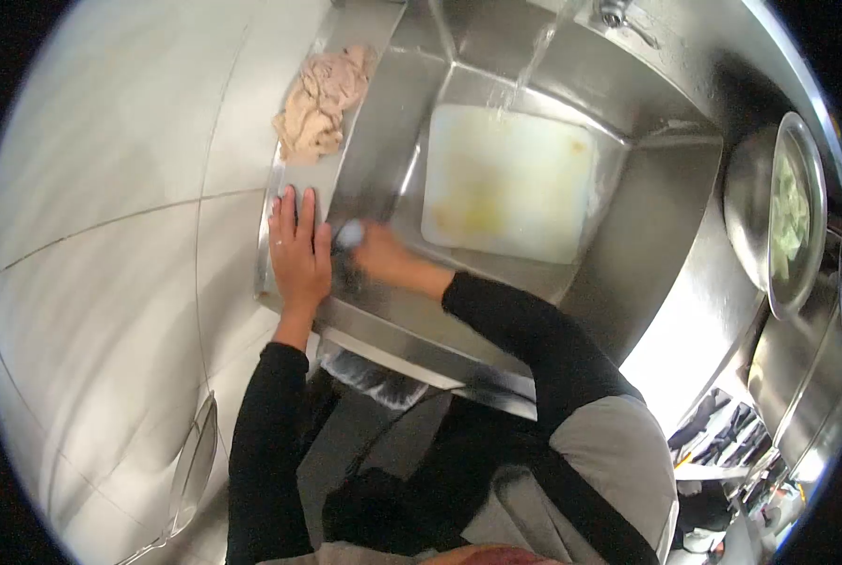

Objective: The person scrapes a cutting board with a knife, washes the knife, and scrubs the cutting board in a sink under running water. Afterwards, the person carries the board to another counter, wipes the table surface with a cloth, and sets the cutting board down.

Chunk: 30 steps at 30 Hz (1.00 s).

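Note:
My left hand (298, 259) lies flat on the left rim of the steel sink (647, 226), its fingers stretched out and slightly apart. Just inside that rim, my right hand (378, 256) is closed, blurred by motion, around a small whitish object (350, 234) whose kind I cannot make out. It is at the sink's left wall, close to my left fingertips. On the sink's floor rests a white cutting board (510, 184) with yellowish stains. A stream of water (537, 56) falls near the board's far edge.
A crumpled beige cloth (322, 104) sits on the sink's left ledge. A metal tap lever (639, 33) is at the back. To the right stands a metal bowl (755, 202) with pale green pieces (790, 212). A tiled wall (129, 122) borders the left side; a mesh strainer (195, 466) hangs there.

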Motion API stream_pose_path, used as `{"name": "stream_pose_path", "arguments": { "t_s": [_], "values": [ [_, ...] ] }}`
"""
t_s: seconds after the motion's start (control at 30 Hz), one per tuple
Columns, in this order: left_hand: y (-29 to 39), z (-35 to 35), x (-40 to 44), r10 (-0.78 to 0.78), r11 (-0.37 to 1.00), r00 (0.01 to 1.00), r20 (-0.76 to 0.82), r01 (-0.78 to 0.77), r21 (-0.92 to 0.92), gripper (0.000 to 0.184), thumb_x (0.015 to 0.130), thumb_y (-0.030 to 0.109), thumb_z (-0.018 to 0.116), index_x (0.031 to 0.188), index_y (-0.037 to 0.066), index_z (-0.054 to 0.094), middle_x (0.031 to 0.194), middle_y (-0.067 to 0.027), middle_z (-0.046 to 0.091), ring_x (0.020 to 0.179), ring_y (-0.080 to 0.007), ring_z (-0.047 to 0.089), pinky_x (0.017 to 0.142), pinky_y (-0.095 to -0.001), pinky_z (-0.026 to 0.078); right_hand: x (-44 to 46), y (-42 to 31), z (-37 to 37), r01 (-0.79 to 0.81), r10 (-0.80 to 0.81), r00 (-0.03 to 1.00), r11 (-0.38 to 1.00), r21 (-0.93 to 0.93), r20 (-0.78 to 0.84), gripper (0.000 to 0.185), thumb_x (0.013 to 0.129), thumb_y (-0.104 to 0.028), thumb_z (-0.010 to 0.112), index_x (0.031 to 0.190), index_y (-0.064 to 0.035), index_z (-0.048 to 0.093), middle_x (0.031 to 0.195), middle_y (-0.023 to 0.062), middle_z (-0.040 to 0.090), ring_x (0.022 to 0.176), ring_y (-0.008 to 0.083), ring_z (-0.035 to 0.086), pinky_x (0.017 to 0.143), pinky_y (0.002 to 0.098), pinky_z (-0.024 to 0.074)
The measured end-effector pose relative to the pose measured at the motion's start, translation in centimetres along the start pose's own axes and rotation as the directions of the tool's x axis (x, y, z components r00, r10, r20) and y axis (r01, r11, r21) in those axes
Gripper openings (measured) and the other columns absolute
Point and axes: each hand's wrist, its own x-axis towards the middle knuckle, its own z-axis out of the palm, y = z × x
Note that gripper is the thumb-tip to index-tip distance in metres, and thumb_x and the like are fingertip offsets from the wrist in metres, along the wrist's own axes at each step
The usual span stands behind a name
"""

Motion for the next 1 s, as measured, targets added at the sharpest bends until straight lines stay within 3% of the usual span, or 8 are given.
{"name": "stream_pose_path", "arguments": {
  "t_s": [0.07, 0.17, 0.3, 0.47, 0.57, 0.8, 0.87, 1.0],
  "values": [
    [-0.1, 0.1, -0.2, 0.014, 1.0, 1.0, -0.005, -0.014, -0.005, 0.05, 0.101, 0.032, 0.051, 0.148, 0.015, 0.047, 0.157, -0.0158, 0.036, 0.143, -0.0423, 0.032, 0.118, -0.052, 0.023, 6.4, -0.5, -7.6, -0.27, 0.266, 0.963, 0.956, 0.117, 0.045, 0.072, 0.083, -0.009, 0.06, 0.147, 0.0043, 0.029, 0.126, 0.0335, 0.058, 0.119, 0.0428, 0.059, 0.101, 0.0516, 0.0469],
    [0.0, 0.3, 0.2, -0.001, 1.0, 1.0, 0.007, 0.001, 0.005, 0.051, 0.101, 0.032, 0.052, 0.148, 0.015, 0.046, 0.157, -0.0158, 0.036, 0.143, -0.0425, 0.031, 0.118, -0.0533, 0.023, 22.8, 9.5, -13.7, 0.084, -0.115, 0.765, 0.993, -0.078, -0.634, 0.04, 0.086, -0.017, 0.061, 0.119, 0.0033, 0.053, 0.086, 0.0259, 0.067, 0.082, 0.0372, 0.068, 0.066, 0.0474, 0.0552],
    [-0.3, 0.1, 0.1, 0.005, 1.0, 1.0, 0.014, -0.005, 0.009, 0.052, 0.099, 0.033, 0.054, 0.147, 0.016, 0.047, 0.156, -0.0161, 0.036, 0.143, -0.0428, 0.032, 0.117, -0.0541, 0.025, 24.0, 15.0, -9.2, -0.113, 0.034, 0.984, 0.874, -0.473, -0.173, 0.042, 0.088, -0.031, 0.058, 0.105, 0.0065, 0.064, 0.107, 0.0343, 0.063, 0.1, 0.0441, 0.065, 0.08, 0.0516, 0.0528],
    [-0.3, -0.3, 0.2, 0.022, 1.0, 1.0, 0.018, -0.021, -0.01, 0.053, 0.099, 0.037, 0.056, 0.147, 0.016, 0.047, 0.156, -0.0152, 0.037, 0.142, -0.0421, 0.033, 0.116, -0.0541, 0.026, 8.4, 20.3, 8.9, 0.488, -0.267, 0.862, 0.67, -0.56, 0.431, 0.025, 0.082, -0.022, 0.061, 0.09, -0.0014, 0.073, 0.072, 0.0192, 0.066, 0.071, 0.0406, 0.066, 0.063, 0.0527, 0.053],
    [-0.2, -0.3, 0.1, 0.0, 1.0, 0.999, 0.034, 0.0, 0.011, 0.054, 0.099, 0.039, 0.055, 0.147, 0.016, 0.047, 0.156, -0.0155, 0.036, 0.143, -0.0417, 0.033, 0.116, -0.0538, 0.026, 4.1, 10.3, 2.0, -0.117, 0.113, 0.99, 0.992, -0.039, -0.079, 0.032, 0.077, -0.026, 0.066, 0.096, -0.0001, 0.071, 0.093, 0.0213, 0.066, 0.089, 0.0408, 0.064, 0.077, 0.0498, 0.0526],
    [0.3, -0.7, -0.1, 0.039, 0.999, 0.999, -0.024, -0.038, 0.012, 0.054, 0.098, 0.034, 0.058, 0.147, 0.015, 0.047, 0.156, -0.016, 0.036, 0.143, -0.0416, 0.033, 0.117, -0.0517, 0.026, 13.8, -11.8, -19.3, 0.574, -0.72, 0.606, 0.69, -0.44, -0.339, 0.033, 0.074, -0.016, 0.068, 0.103, -0.0002, 0.068, 0.111, 0.0193, 0.064, 0.103, 0.0401, 0.061, 0.089, 0.0457, 0.051],
    [0.5, -0.7, -0.4, 0.041, 0.999, 0.999, -0.028, -0.041, 0.009, 0.054, 0.098, 0.034, 0.058, 0.147, 0.014, 0.048, 0.156, -0.0164, 0.036, 0.142, -0.0417, 0.033, 0.117, -0.0515, 0.026, 20.2, -12.3, -16.1, 0.353, -0.492, 0.863, 0.75, -0.559, -0.116, 0.03, 0.076, -0.016, 0.066, 0.101, -0.0001, 0.068, 0.111, 0.0189, 0.064, 0.105, 0.0408, 0.061, 0.091, 0.0457, 0.0505],
    [0.2, -0.9, -0.4, 0.035, 0.999, 0.999, -0.036, -0.036, -0.011, 0.053, 0.098, 0.033, 0.058, 0.146, 0.014, 0.048, 0.156, -0.0174, 0.036, 0.141, -0.0422, 0.034, 0.117, -0.0514, 0.026, 21.2, -14.3, -15.4, 0.414, -0.326, 0.752, 0.91, 0.026, -0.574, 0.029, 0.077, -0.019, 0.065, 0.099, -0.0012, 0.068, 0.105, 0.0201, 0.065, 0.1, 0.0418, 0.062, 0.089, 0.0469, 0.0512]
  ]
}}
